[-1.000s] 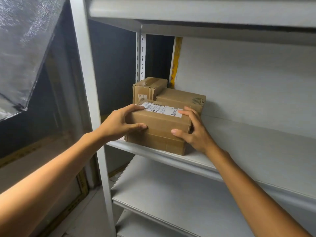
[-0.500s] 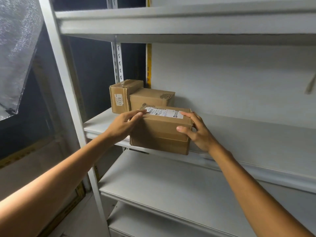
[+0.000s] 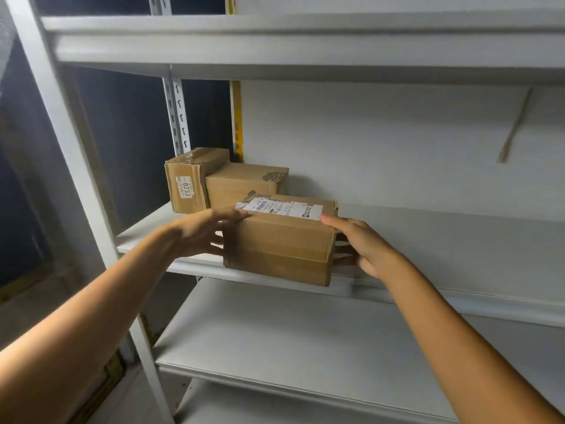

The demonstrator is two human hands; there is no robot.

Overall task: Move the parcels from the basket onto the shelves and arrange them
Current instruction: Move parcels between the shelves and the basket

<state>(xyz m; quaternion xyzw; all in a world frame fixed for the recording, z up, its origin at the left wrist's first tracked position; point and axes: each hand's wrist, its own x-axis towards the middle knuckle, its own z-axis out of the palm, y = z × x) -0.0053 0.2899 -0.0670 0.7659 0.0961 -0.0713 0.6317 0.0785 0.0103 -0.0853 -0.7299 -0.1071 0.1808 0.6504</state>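
Left hand (image 3: pixel 204 232): my fingers lie straight, flat against the left end of the box (image 3: pixel 278 240), not curled round it.
Right hand (image 3: pixel 363 244): likewise flat on the right end; pressing from both sides steers it.
Box: on the shelf (image 3: pixel 443 240), at the front lip, seemingly overhanging, so it probably needs pushing back.
Rear boxes (image 3: pixel 241 185): in the left corner, my guide for lining up.

matt brown cardboard parcels (image 3: pixel 279 243), one with a white paper label (image 3: pixel 279 208), on smooth matt white-painted metal shelves (image 3: pixel 428 246).
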